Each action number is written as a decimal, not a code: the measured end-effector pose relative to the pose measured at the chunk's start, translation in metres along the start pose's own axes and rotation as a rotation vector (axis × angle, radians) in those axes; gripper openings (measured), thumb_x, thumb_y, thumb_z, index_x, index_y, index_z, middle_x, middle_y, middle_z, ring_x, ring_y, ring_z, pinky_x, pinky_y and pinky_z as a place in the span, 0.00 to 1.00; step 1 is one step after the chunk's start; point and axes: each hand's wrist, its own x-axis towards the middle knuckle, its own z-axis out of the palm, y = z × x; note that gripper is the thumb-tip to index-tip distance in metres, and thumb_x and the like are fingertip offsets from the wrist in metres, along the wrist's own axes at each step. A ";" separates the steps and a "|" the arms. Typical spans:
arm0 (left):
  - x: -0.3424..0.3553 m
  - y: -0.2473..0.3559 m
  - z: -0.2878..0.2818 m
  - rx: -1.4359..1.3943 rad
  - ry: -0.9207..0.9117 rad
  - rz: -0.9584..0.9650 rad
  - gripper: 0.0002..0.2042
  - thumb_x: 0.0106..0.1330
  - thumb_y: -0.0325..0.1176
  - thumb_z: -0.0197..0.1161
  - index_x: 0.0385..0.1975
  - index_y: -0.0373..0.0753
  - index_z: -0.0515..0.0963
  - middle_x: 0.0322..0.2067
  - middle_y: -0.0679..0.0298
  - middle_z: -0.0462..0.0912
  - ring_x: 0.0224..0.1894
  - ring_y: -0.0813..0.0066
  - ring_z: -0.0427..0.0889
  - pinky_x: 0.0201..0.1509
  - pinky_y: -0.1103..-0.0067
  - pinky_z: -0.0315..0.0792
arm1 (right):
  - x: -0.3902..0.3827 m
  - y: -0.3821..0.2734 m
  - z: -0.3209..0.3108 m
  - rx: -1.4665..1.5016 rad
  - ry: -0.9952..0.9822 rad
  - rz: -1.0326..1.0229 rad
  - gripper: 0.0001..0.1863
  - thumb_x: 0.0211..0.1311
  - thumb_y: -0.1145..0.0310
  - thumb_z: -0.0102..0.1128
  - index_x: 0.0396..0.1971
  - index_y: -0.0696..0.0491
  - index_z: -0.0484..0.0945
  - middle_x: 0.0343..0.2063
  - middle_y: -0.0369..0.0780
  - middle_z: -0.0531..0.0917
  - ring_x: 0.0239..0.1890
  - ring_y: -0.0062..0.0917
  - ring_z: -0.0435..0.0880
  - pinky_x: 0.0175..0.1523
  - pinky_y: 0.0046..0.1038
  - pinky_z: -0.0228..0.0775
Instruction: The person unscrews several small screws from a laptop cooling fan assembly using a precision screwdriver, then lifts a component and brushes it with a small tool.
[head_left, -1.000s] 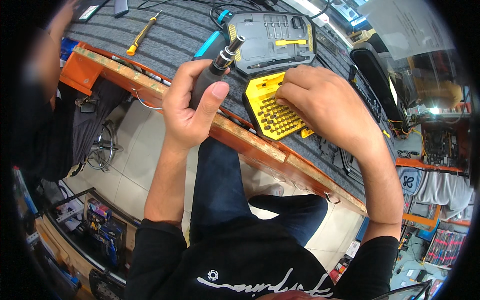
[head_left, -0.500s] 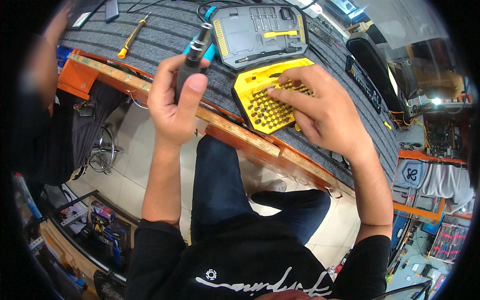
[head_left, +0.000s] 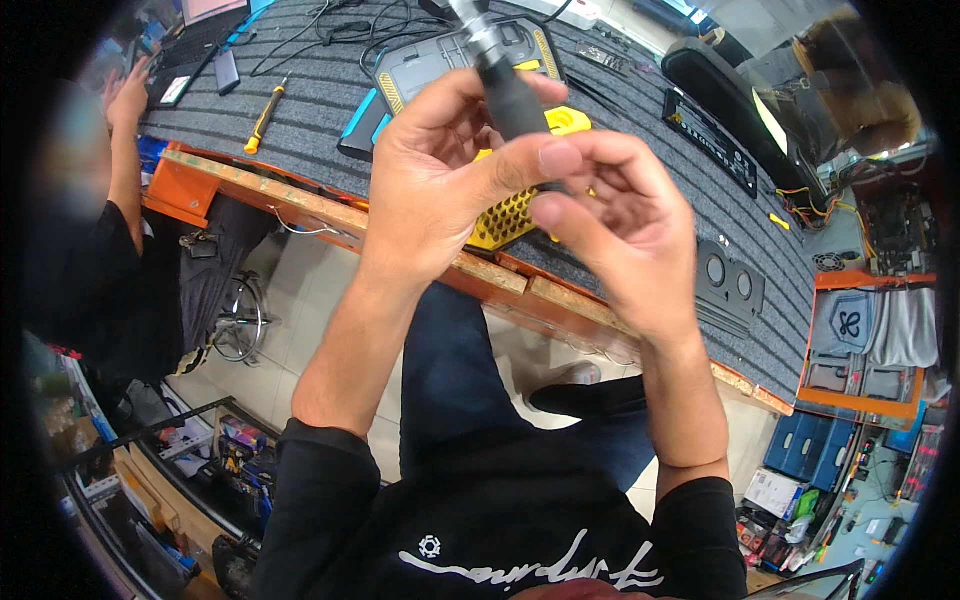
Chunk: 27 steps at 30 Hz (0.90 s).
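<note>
Striped grey table (head_left: 325,145); above its front edge, the left hand (head_left: 425,185) wraps its grip round a screwdriver (head_left: 516,105). The right hand (head_left: 640,230) has left the bit case (head_left: 503,220), so both are now together; whether it pinches anything, I cannot tell.

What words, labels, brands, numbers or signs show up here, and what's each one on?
I won't copy wording, but here's where marks stand:
Black shirt: white script lettering and a small gear-like emblem.
Grey-blue patch, right: a dark looped sign.
Long black part on the striped mat: pale lettering, too small to read surely.
White box, lower right: print too small.
Driver handle: none visible.
</note>
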 end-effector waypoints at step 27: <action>0.045 0.031 -0.006 1.589 -0.863 -0.162 0.07 0.62 0.27 0.67 0.35 0.33 0.78 0.35 0.52 0.82 0.42 0.54 0.85 0.47 0.65 0.77 | -0.252 -0.022 -0.343 0.130 0.876 -0.114 0.18 0.80 0.60 0.57 0.57 0.58 0.77 0.51 0.51 0.87 0.46 0.27 0.88 0.50 0.25 0.80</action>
